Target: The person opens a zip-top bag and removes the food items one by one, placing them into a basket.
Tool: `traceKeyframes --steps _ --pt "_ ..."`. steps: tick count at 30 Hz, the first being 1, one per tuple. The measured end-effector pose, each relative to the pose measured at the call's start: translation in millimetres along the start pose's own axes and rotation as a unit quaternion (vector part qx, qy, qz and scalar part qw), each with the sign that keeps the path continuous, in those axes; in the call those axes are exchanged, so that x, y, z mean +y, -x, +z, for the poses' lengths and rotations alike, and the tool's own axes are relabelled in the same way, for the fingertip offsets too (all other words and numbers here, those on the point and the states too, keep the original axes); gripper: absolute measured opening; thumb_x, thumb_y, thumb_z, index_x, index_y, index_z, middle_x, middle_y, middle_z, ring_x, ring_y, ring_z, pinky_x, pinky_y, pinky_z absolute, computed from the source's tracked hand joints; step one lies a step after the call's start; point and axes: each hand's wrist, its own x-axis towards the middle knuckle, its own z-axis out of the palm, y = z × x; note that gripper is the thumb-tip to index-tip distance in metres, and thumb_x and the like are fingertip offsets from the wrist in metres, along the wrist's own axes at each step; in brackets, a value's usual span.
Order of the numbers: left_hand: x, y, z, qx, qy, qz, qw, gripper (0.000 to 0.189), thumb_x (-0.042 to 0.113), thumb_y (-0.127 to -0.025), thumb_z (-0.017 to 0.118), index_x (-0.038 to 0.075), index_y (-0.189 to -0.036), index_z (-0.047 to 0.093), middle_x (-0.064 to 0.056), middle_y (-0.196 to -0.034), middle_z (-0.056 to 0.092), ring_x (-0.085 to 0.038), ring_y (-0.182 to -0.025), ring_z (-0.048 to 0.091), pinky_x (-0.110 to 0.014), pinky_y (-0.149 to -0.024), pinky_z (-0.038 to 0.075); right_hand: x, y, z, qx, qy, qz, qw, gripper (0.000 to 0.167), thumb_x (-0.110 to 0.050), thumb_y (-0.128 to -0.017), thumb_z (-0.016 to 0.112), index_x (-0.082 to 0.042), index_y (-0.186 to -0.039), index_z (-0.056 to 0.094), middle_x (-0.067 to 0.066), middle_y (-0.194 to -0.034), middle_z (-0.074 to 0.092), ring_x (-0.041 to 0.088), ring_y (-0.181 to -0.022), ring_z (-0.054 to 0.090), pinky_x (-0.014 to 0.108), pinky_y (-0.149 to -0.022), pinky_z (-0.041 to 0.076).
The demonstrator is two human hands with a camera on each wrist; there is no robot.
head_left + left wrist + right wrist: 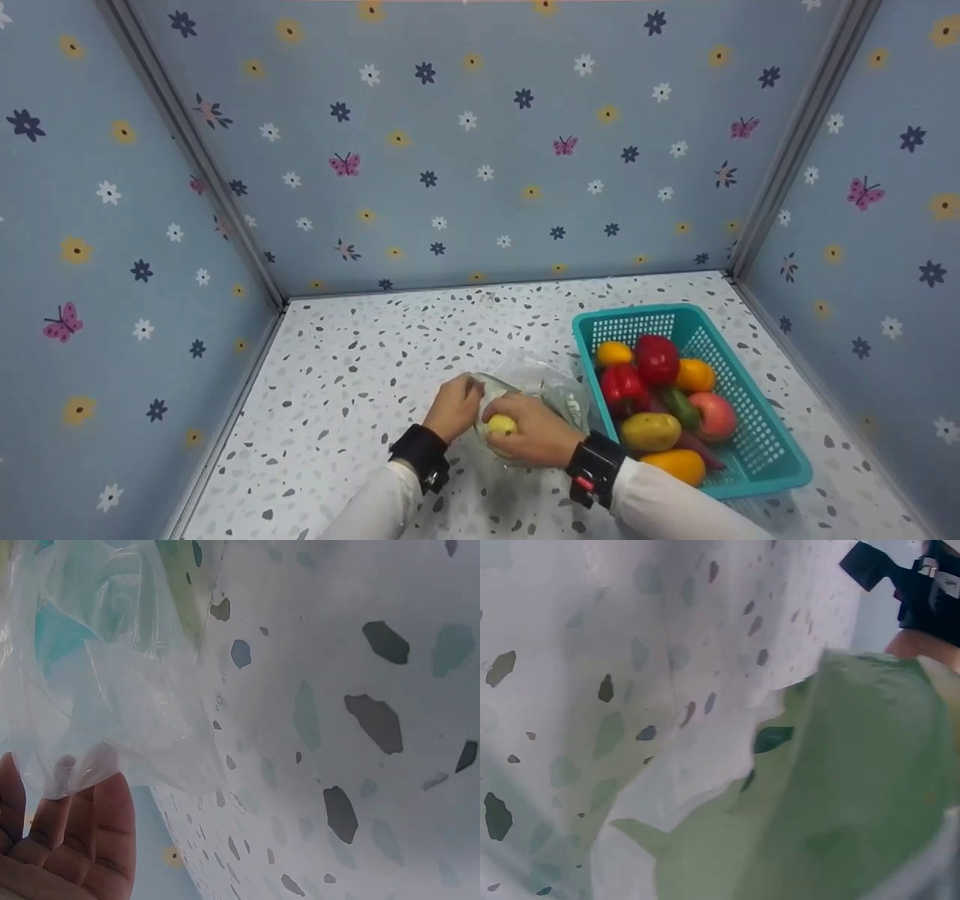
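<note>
A clear plastic bag with green print lies on the speckled table in front of the person, left of the basket. At its near left side the left hand grips the bag's edge; in the left wrist view the fingertips show through the film. The right hand curls round a small yellow fruit at the bag's mouth, close beside the left hand. Much of the fruit is hidden by fingers. Green printed film fills the lower right of the right wrist view, hiding the right hand.
A turquoise basket stands right of the right forearm. Inside are red bell peppers, a pinkish-red apple, a brownish-yellow potato-like item and several orange-yellow pieces. Flower-patterned panels wall the table at back and sides.
</note>
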Motion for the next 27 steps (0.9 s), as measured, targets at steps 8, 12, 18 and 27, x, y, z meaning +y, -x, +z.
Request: traceKeyframes --steps 8,12,18,27 --pt "-6.6 -2.6 -8.9 0.018 -0.009 -0.021 0.9996 0.022 0.010 -0.107 0.048 0.004 -0.095 0.065 -0.011 -0.090 0.067 -0.020 -0.081 0.060 -0.037 -0.076 0.053 -6.5 10.9 -15.2 0.004 0.020 -0.057 0.9982 0.025 -0.026 -0.094 0.068 -0.014 -0.115 0.075 0.002 -0.113 0.070 0.007 -0.089 0.057 0.023 -0.073 0.049" --pt "-9.0 -2.0 -14.3 0.036 -0.021 -0.029 0.9987 0.022 0.007 -0.104 0.047 0.003 -0.098 0.068 -0.014 -0.095 0.071 -0.023 -0.086 0.064 -0.043 -0.083 0.055 0.4 21.7 -33.5 0.027 0.021 -0.060 0.9976 0.023 -0.024 -0.095 0.068 -0.017 -0.116 0.075 0.002 -0.116 0.069 0.009 -0.089 0.057 0.024 -0.070 0.050" --pt "-14.5 -1.0 -21.8 0.053 -0.013 -0.027 0.9982 0.021 0.004 -0.104 0.047 0.002 -0.095 0.067 -0.012 -0.089 0.067 -0.020 -0.080 0.060 -0.039 -0.078 0.053 20.1 42.2 -68.9 0.049 0.017 -0.027 0.9983 0.023 -0.023 -0.098 0.069 -0.022 -0.121 0.075 0.002 -0.123 0.070 0.013 -0.091 0.061 0.025 -0.071 0.055" --pt "-23.7 -0.2 -30.4 0.075 -0.020 -0.015 0.9969 0.020 0.003 -0.103 0.049 0.002 -0.092 0.065 -0.013 -0.090 0.064 -0.022 -0.082 0.059 -0.042 -0.078 0.053 42.2 79.2 -107.6 0.093 0.084 0.058 0.9905 0.025 -0.018 -0.095 0.071 -0.026 -0.119 0.074 -0.002 -0.125 0.068 0.016 -0.096 0.061 0.027 -0.075 0.055"
